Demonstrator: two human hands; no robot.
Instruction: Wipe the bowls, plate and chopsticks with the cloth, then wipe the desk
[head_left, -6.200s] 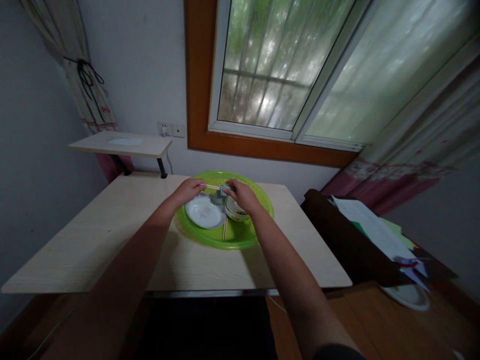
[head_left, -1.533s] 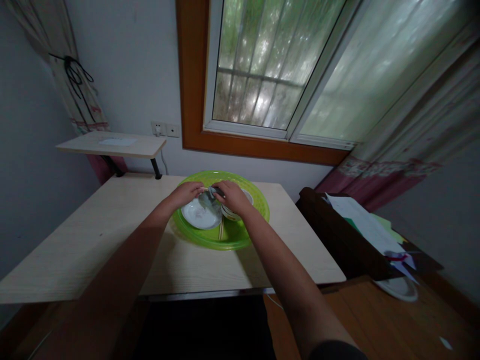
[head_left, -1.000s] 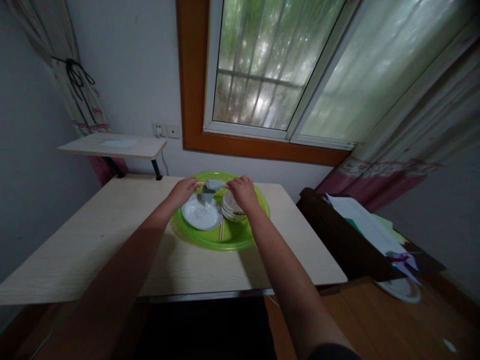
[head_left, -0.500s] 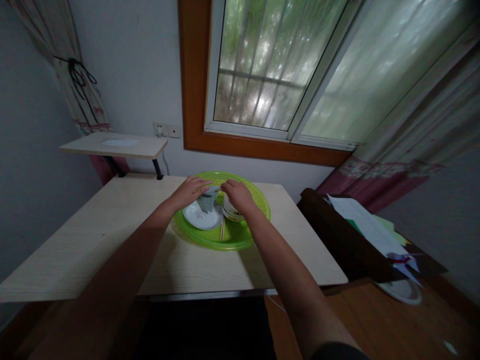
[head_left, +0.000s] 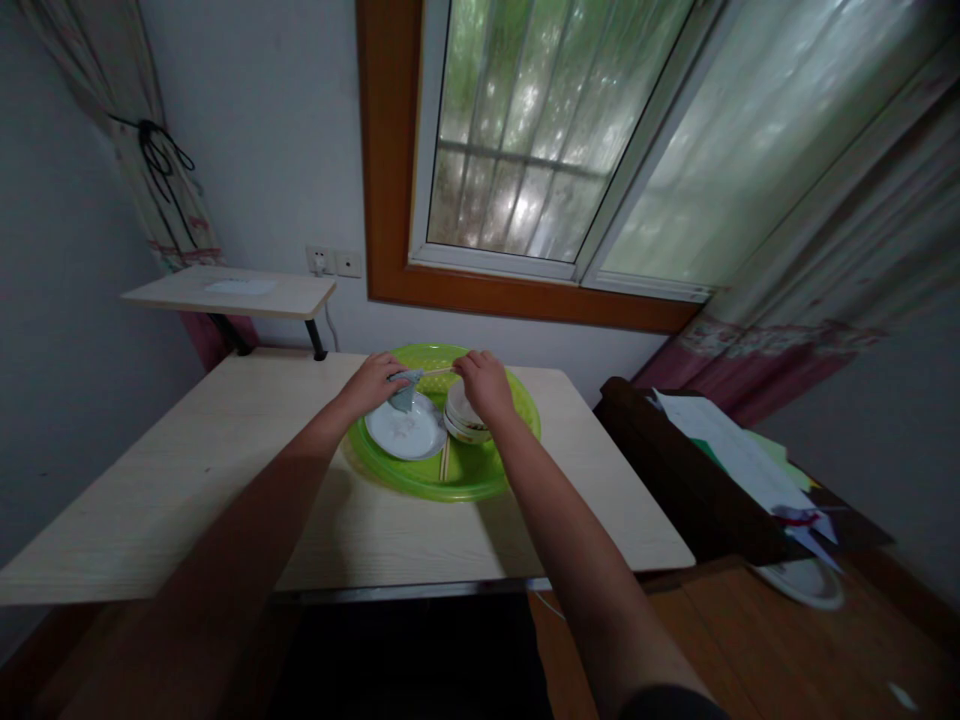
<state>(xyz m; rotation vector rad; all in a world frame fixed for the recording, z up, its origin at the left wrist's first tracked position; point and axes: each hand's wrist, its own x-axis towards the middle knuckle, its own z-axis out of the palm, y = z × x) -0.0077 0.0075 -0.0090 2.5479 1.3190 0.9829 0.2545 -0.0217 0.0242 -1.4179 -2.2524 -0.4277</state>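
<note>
My left hand (head_left: 377,382) is closed on a grey-blue cloth (head_left: 405,391), whose loose end hangs over a white plate (head_left: 406,432). Between my hands runs a thin, pale chopstick (head_left: 439,371); the cloth wraps its left part, and my right hand (head_left: 484,382) pinches its other end. Under my right hand stands a stack of white bowls (head_left: 460,412), partly hidden by it. More chopsticks (head_left: 445,461) lie between plate and bowls. All of these are in or above a round, bright green tray (head_left: 450,492).
The tray rests on a pale wooden table (head_left: 600,500). A small raised shelf (head_left: 289,292) holds a sheet of paper at the back left. To the right, a dark piece of furniture (head_left: 667,470) carries papers (head_left: 724,440). Behind the table are the wall and window (head_left: 525,150).
My hands have moved apart, the right one shifting right, so the chopstick now shows between them. The cloth is bunched into my left hand and covers less of the plate.
</note>
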